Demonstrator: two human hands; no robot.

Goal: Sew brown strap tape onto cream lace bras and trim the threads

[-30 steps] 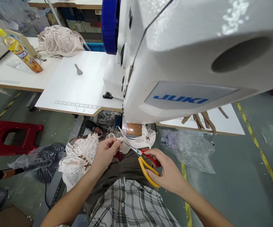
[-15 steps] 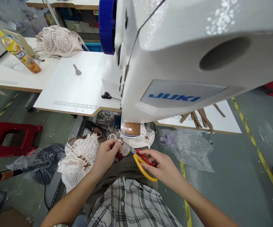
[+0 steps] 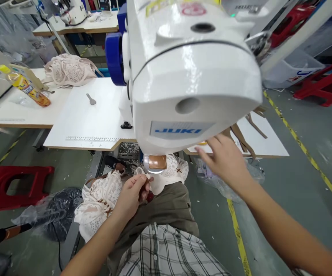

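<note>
My left hand is closed in a pinch on the edge of a white lace bra that lies under the sewing machine's head. A small brown end pokes out by the fingertips. My right hand is over the front edge of the right tabletop, thumb and fingers apart. A bit of the yellow scissors handle shows beside those fingers; the rest is hidden. More white lace bras with brown bows are heaped left of my left forearm.
Brown strips lie on the right tabletop. On the left tabletop are a grey spoon-shaped piece and a printed ruler. Farther off stand a drink bottle and a pile of beige bras. A red stool is at left.
My right hand has moved from my lap up and right to the tabletop, taking the scissors away from the bra. The left hand keeps its pinch. The view has tilted up.
</note>
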